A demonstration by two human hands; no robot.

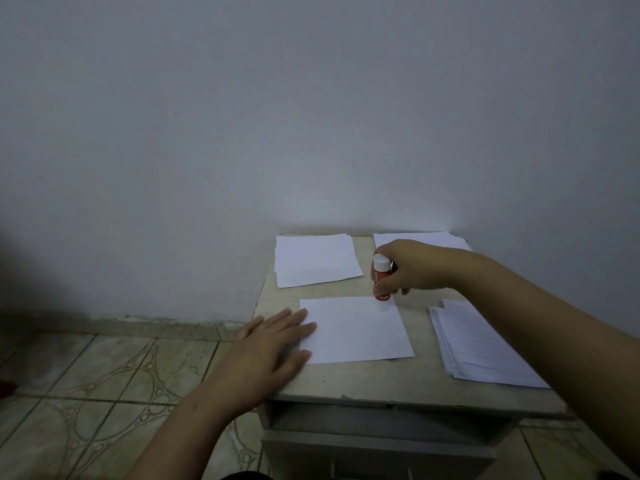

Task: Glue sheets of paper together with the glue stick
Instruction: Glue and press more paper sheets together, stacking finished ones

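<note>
A white sheet of paper (356, 329) lies flat in the middle of a small table (346, 386). My left hand (273, 344) rests flat on the sheet's left edge, fingers straight. My right hand (412, 268) grips a red glue stick (381, 277) with a white end up. The stick is upright, its lower end touching the sheet's far right corner.
A stack of white sheets (315, 259) lies at the table's back left, another (415, 239) at the back right behind my hand. A pile of lined sheets (481, 344) lies on the right. A wall stands right behind the table; tiled floor (104, 393) is left.
</note>
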